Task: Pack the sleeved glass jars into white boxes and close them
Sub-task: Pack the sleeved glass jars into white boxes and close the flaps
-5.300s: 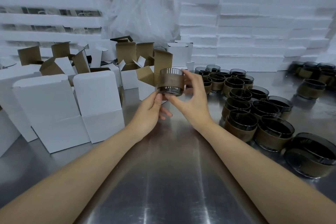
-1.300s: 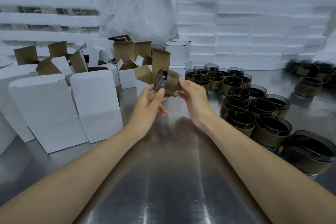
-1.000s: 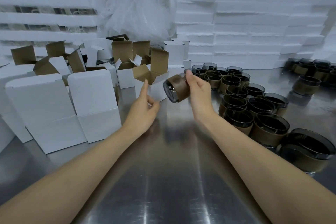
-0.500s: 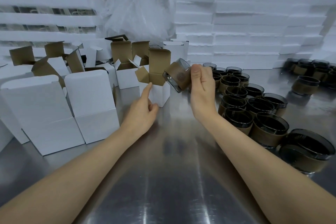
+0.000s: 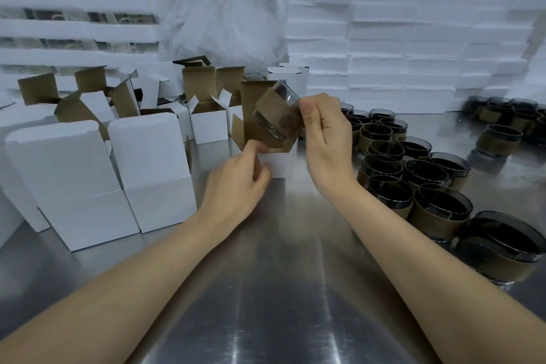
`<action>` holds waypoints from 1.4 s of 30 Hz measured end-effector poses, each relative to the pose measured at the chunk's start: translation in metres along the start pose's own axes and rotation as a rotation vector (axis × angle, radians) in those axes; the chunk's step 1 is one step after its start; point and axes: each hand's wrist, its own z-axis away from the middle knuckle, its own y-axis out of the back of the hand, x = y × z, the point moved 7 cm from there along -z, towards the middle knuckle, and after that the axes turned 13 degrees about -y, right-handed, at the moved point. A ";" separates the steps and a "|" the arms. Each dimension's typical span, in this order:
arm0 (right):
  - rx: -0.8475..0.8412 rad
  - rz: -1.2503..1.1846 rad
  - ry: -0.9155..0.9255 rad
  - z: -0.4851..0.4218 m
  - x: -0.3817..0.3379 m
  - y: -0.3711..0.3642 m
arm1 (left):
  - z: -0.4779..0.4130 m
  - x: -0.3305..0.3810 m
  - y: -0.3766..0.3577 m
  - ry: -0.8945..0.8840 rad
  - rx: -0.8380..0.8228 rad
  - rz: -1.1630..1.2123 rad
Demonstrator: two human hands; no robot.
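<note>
Sleeved jar (image 5: 277, 114), tilted, pinched in right hand (image 5: 325, 139) just above open white box (image 5: 273, 161); left hand (image 5: 236, 183) gripping box's front edge.

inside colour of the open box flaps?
Brown kraft inside the open box; outside white. Only the head view shows it, beside the left hand.

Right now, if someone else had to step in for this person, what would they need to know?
Right hand holds a sleeved jar, tilted, above the open box.
Left hand steadies that box at its front.
Closed boxes stand to the left; many unpacked jars wait to the right.
Left to do: lower the jar in, close the flaps, then carry on with the rest.
</note>
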 end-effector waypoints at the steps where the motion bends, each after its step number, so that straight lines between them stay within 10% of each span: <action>1: -0.008 0.029 0.006 0.001 0.000 -0.001 | 0.000 0.001 0.002 -0.005 0.008 -0.010; 23: 0.011 0.327 0.114 0.002 0.009 -0.003 | -0.003 0.021 0.012 -0.211 0.047 -0.170; 30: -0.075 0.400 0.078 0.005 0.016 -0.009 | 0.002 -0.009 0.028 0.054 0.406 0.276; 42: -0.330 0.701 0.219 0.016 0.032 -0.035 | 0.004 -0.026 -0.002 0.276 0.175 0.409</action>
